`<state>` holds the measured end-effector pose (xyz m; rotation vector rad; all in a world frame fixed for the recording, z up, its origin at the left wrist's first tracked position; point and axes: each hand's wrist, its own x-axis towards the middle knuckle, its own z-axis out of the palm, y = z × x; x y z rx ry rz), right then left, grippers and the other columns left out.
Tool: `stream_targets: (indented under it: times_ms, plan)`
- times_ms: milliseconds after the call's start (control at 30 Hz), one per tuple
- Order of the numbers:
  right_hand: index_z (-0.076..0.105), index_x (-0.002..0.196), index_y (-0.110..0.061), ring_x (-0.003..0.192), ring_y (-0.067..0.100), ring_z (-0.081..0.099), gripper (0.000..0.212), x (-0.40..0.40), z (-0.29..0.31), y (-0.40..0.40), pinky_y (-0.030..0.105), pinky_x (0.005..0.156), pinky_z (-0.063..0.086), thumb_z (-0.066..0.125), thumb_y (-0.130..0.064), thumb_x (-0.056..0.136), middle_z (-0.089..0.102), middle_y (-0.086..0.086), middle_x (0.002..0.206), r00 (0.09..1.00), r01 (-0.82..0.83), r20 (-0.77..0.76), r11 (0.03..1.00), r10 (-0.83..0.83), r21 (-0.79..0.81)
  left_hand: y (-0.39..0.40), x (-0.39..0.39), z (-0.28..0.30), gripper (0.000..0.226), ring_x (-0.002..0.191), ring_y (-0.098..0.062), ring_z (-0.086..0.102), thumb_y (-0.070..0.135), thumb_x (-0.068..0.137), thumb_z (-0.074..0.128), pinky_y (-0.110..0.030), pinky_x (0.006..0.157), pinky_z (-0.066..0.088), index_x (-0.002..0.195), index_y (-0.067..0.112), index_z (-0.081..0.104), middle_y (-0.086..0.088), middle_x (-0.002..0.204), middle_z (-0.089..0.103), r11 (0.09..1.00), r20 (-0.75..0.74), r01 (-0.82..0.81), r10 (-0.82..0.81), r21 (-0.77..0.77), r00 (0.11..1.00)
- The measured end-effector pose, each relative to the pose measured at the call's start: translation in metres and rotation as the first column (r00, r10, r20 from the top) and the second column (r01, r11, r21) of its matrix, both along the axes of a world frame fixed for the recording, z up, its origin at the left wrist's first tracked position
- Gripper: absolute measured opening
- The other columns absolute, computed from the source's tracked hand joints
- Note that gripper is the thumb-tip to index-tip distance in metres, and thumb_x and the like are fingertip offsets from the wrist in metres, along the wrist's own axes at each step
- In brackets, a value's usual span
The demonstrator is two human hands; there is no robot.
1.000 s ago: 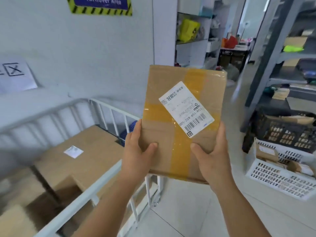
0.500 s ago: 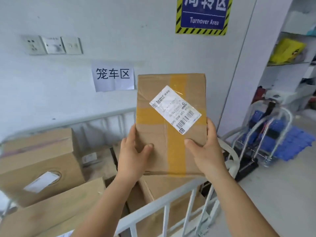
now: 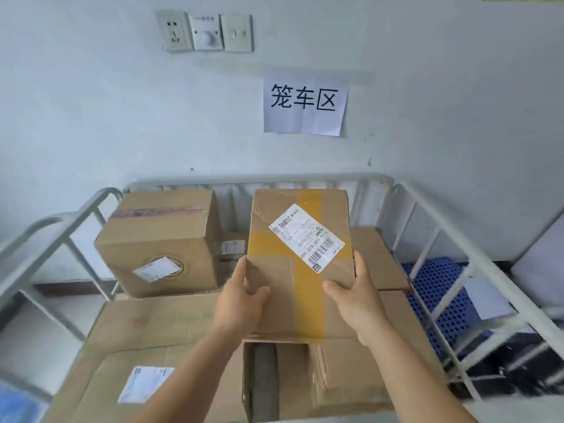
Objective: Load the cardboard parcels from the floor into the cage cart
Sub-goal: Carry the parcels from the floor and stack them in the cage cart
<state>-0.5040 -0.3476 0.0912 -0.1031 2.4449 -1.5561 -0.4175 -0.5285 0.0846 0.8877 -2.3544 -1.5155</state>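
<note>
White wall stands behind the cage cart (image 3: 451, 239). Both hands, left hand (image 3: 241, 303) and right hand (image 3: 357, 303), hold the parcel (image 3: 293, 294) over the boxes inside (already several). Next, lower it into the far gap.

**Cardboard, tape and painted metal**

I am looking at a parcel (image 3: 300, 267) of matt brown cardboard, creased near its upper left, with glossy yellow tape (image 3: 308, 288) crossing it and a smooth white paper label (image 3: 306, 238) stuck on top. The boxes (image 3: 158, 239) below it are showing the same dull, slightly rough cardboard. The cage cart (image 3: 427, 239) is showing smooth pale-painted metal tubing. Beyond it I am seeing perforated blue plastic (image 3: 433, 288) and a matt painted wall (image 3: 91, 117) carrying a creased paper sign (image 3: 305, 102).
</note>
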Motion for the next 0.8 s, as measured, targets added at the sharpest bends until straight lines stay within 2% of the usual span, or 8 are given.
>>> stream_targets:
  times_ms: [133, 267, 400, 467, 533, 567, 667, 800]
  plan:
    - [0.006, 0.154, -0.041, 0.134, 0.02, 0.041, 0.088, -0.004, -0.028, -0.054, 0.033, 0.099, 0.038, 0.063, -0.026, 0.09, 0.03, -0.01, 0.157, 0.983, -0.148, 0.114, 0.989, 0.144, 0.03, -0.041, 0.013, -0.017, 0.07, 0.099, -0.019, 0.05, 0.017, 0.092, 0.058, -0.026, 0.08, 0.04, 0.151, 0.031, 0.023, 0.007, 0.112, 0.051, 0.992, 0.127, -0.123, 0.127, -0.033, 0.984]
    - [0.006, 0.155, -0.037, 0.113, 0.019, 0.047, 0.087, 0.009, -0.055, -0.113, 0.028, 0.086, 0.036, 0.062, -0.024, 0.09, 0.034, -0.004, 0.154, 0.942, -0.263, 0.227, 0.964, 0.246, 0.047, -0.092, 0.036, -0.032, 0.072, 0.114, -0.026, 0.053, 0.025, 0.092, 0.057, -0.027, 0.078, 0.039, 0.153, 0.027, 0.02, -0.004, 0.128, 0.058, 0.974, 0.257, -0.213, 0.226, -0.078, 0.94]
    - [0.002, 0.155, -0.037, 0.13, 0.018, 0.045, 0.091, 0.032, -0.084, -0.173, 0.028, 0.092, 0.038, 0.063, -0.023, 0.09, 0.034, -0.008, 0.155, 0.893, -0.357, 0.309, 0.933, 0.327, 0.043, -0.148, 0.062, -0.047, 0.075, 0.12, -0.028, 0.052, 0.025, 0.091, 0.061, -0.028, 0.084, 0.04, 0.153, 0.024, 0.02, -0.005, 0.138, 0.053, 0.962, 0.345, -0.26, 0.272, -0.082, 0.898]
    - [0.0, 0.155, -0.036, 0.132, 0.018, 0.043, 0.091, 0.046, -0.094, -0.204, 0.028, 0.092, 0.037, 0.062, -0.022, 0.091, 0.033, -0.007, 0.155, 0.874, -0.376, 0.352, 0.925, 0.336, 0.053, -0.178, 0.075, -0.055, 0.075, 0.11, -0.028, 0.056, 0.025, 0.091, 0.061, -0.03, 0.082, 0.045, 0.153, 0.024, 0.019, -0.006, 0.129, 0.057, 0.962, 0.391, -0.261, 0.273, -0.084, 0.879]
    - [0.0, 0.155, -0.036, 0.134, 0.018, 0.041, 0.091, 0.06, -0.104, -0.236, 0.032, 0.101, 0.038, 0.063, -0.022, 0.091, 0.03, -0.007, 0.157, 0.868, -0.377, 0.369, 0.925, 0.332, 0.055, -0.21, 0.088, -0.064, 0.075, 0.094, -0.024, 0.055, 0.026, 0.091, 0.061, -0.03, 0.077, 0.047, 0.153, 0.024, 0.018, -0.006, 0.119, 0.059, 0.961, 0.43, -0.262, 0.274, -0.088, 0.86]
    - [0.002, 0.155, -0.037, 0.136, 0.018, 0.039, 0.091, 0.067, -0.109, -0.252, 0.035, 0.105, 0.038, 0.063, -0.021, 0.09, 0.028, -0.007, 0.158, 0.867, -0.377, 0.372, 0.924, 0.332, 0.054, -0.226, 0.094, -0.068, 0.075, 0.091, -0.021, 0.052, 0.025, 0.091, 0.06, -0.03, 0.074, 0.045, 0.153, 0.024, 0.018, -0.006, 0.12, 0.058, 0.96, 0.443, -0.264, 0.275, -0.089, 0.853]
    - [0.004, 0.155, -0.036, 0.136, 0.018, 0.04, 0.091, 0.087, -0.124, -0.297, 0.041, 0.11, 0.038, 0.064, -0.019, 0.089, 0.031, -0.008, 0.156, 0.851, -0.379, 0.406, 0.925, 0.334, 0.033, -0.27, 0.112, -0.078, 0.074, 0.103, -0.025, 0.055, 0.024, 0.091, 0.06, -0.027, 0.073, 0.04, 0.153, 0.027, 0.018, -0.007, 0.134, 0.054, 0.959, 0.48, -0.26, 0.28, -0.109, 0.831]
    - [0.004, 0.155, -0.034, 0.135, 0.018, 0.042, 0.094, 0.11, -0.138, -0.341, 0.042, 0.11, 0.037, 0.065, -0.018, 0.086, 0.036, -0.005, 0.154, 0.841, -0.377, 0.435, 0.925, 0.322, 0.044, -0.314, 0.132, -0.09, 0.073, 0.112, -0.027, 0.053, 0.022, 0.091, 0.06, -0.029, 0.081, 0.044, 0.152, 0.026, 0.019, -0.009, 0.136, 0.052, 0.961, 0.515, -0.262, 0.271, -0.092, 0.813]
